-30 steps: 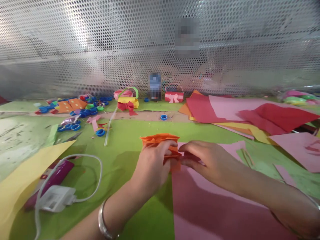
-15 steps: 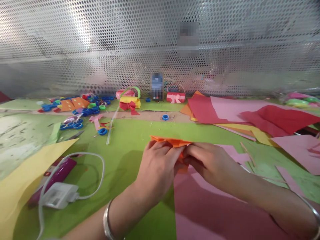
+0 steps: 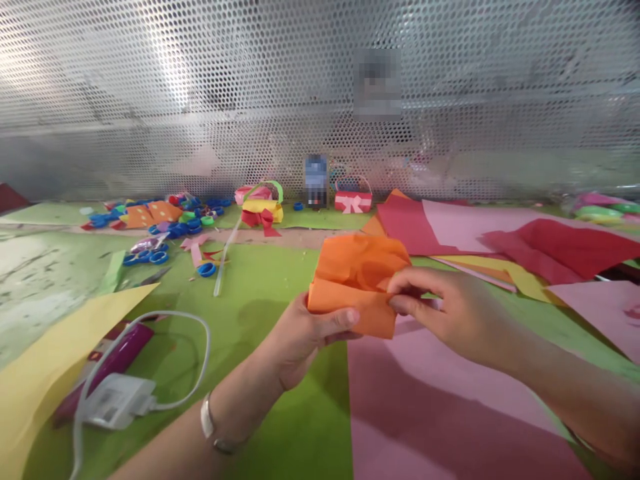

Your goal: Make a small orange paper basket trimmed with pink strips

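Observation:
A folded piece of orange paper (image 3: pixel 357 267) is held up over the table in front of me, its broad creased face toward me and a flap along its lower edge. My left hand (image 3: pixel 317 337) grips it from below at the left, thumb across the front and the other fingers hidden behind. At the right edge, my right hand (image 3: pixel 435 303) pinches the paper between thumb and fingers. Beneath the hands lies a large pink sheet (image 3: pixel 430 407) on the green table covering (image 3: pixel 295 427).
A white charger (image 3: pixel 117 400) with cable lies by a purple box (image 3: pixel 120 353) at left, near a yellow sheet (image 3: pixel 30 367). Scissors (image 3: pixel 145 257) are piled behind. Yellow (image 3: pixel 263 212) and red (image 3: pixel 353 202) paper baskets stand along the back. Coloured sheets (image 3: pixel 405 223) cover the right.
The orange paper has turned from nearly edge-on to face me. My left hand has rolled over, so its thumb now lies in front. My right hand has shifted slightly right.

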The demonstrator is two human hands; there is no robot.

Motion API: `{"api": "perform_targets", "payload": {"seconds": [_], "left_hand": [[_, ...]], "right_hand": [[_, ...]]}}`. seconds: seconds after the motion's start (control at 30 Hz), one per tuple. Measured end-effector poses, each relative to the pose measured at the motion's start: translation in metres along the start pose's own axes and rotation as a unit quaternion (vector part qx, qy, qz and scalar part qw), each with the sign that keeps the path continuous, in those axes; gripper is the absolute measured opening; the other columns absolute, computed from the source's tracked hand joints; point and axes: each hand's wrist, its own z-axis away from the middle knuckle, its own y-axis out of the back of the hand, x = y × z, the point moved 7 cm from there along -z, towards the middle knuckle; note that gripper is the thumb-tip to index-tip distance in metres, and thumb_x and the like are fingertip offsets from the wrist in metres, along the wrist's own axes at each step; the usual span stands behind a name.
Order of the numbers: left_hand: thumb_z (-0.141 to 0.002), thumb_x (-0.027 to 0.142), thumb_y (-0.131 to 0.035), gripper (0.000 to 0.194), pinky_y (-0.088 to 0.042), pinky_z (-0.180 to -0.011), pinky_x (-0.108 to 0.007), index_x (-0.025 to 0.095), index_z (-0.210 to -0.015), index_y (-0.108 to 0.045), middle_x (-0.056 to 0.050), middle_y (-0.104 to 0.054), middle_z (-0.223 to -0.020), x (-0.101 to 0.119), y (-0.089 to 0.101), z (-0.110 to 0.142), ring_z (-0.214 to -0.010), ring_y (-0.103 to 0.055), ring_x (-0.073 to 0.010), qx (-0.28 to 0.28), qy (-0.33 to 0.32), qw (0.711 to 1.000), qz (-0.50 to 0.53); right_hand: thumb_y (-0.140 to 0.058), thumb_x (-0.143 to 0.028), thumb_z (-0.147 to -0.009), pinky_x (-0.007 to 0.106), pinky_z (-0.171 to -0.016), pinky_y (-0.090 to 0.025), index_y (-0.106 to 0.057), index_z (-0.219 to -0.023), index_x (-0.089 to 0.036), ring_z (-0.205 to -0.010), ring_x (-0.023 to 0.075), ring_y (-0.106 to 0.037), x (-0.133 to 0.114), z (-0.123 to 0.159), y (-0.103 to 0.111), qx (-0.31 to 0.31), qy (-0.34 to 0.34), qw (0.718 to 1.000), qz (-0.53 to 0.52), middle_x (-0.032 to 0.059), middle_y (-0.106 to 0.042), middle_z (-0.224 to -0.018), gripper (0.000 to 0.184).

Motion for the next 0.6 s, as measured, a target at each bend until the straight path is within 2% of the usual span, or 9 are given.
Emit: {"api": "perform_targets", "payload": {"seconds": [0.13, 0.27, 0.33, 0.43, 0.53, 0.57, 0.6], "left_hand": [[-0.058, 0.036, -0.086, 0.040, -0.056, -0.074, -0.032, 0.014, -0.088, -0.072, -0.007, -0.073, -0.092, -0.003, 0.007, 0.002, -0.085, -0.067, -0.0215, 0.072, -0.014, 0.997, 0.011], [-0.059, 0.032, -0.085, 0.035, -0.057, -0.076, -0.034, 0.014, -0.087, -0.073, -0.007, -0.073, -0.091, -0.002, 0.011, 0.000, -0.087, -0.067, -0.0223, 0.103, -0.024, 0.994, 0.011], [-0.060, 0.029, -0.084, 0.030, -0.057, -0.075, -0.032, 0.015, -0.084, -0.073, -0.006, -0.074, -0.090, -0.002, 0.016, -0.001, -0.086, -0.067, -0.0211, 0.123, -0.026, 0.992, 0.016], [-0.061, 0.023, -0.082, 0.022, -0.057, -0.072, -0.028, 0.014, -0.079, -0.072, -0.005, -0.074, -0.087, -0.003, 0.024, -0.003, -0.081, -0.068, -0.0181, 0.153, -0.023, 0.988, 0.023], [-0.066, 0.018, -0.078, 0.014, -0.057, -0.068, -0.026, 0.014, -0.078, -0.072, -0.005, -0.074, -0.085, -0.003, 0.030, -0.004, -0.076, -0.068, -0.0162, 0.168, -0.017, 0.985, 0.027], [-0.068, 0.017, -0.077, 0.011, -0.057, -0.067, -0.026, 0.014, -0.078, -0.072, -0.005, -0.074, -0.084, -0.003, 0.031, -0.005, -0.073, -0.067, -0.0155, 0.171, -0.015, 0.985, 0.029], [-0.069, 0.016, -0.075, 0.009, -0.057, -0.066, -0.026, 0.014, -0.077, -0.072, -0.005, -0.074, -0.083, -0.003, 0.032, -0.005, -0.071, -0.067, -0.0149, 0.172, -0.013, 0.984, 0.031]], "right_hand": [[-0.054, -0.030, -0.080, 0.026, -0.059, -0.046, -0.056, -0.073, -0.024, -0.063, 0.0155, -0.060, 0.001, -0.001, -0.002, 0.024, -0.013, 0.999, -0.025, -0.0012, -0.066, -0.070, 0.010], [-0.058, -0.036, -0.078, 0.026, -0.053, -0.044, -0.052, -0.070, -0.024, -0.058, 0.0158, -0.059, 0.010, -0.004, -0.001, 0.031, -0.030, 0.999, 0.024, -0.0018, -0.064, -0.064, 0.016], [-0.058, -0.040, -0.080, 0.027, -0.051, -0.043, -0.056, -0.074, -0.024, -0.057, 0.0169, -0.059, 0.017, -0.006, 0.002, -0.004, -0.033, 0.997, 0.068, -0.0013, -0.064, -0.064, 0.017], [-0.058, -0.040, -0.080, 0.029, -0.051, -0.044, -0.064, -0.098, -0.025, -0.060, 0.0198, -0.062, 0.027, -0.006, 0.016, -0.077, -0.017, 0.990, 0.117, 0.0013, -0.068, -0.069, 0.025], [-0.049, -0.043, -0.087, 0.029, -0.055, -0.048, -0.062, -0.116, -0.027, -0.066, 0.0198, -0.066, 0.026, 0.003, 0.031, -0.174, 0.029, 0.981, 0.081, 0.0035, -0.070, -0.077, 0.036], [-0.046, -0.043, -0.089, 0.028, -0.059, -0.049, -0.064, -0.115, -0.028, -0.071, 0.0192, -0.067, 0.024, 0.007, 0.036, -0.183, 0.040, 0.980, 0.065, 0.0039, -0.071, -0.080, 0.035], [-0.043, -0.043, -0.091, 0.027, -0.062, -0.050, -0.066, -0.112, -0.029, -0.073, 0.0184, -0.067, 0.022, 0.012, 0.043, -0.167, 0.043, 0.983, 0.056, 0.0040, -0.071, -0.083, 0.034]]}}
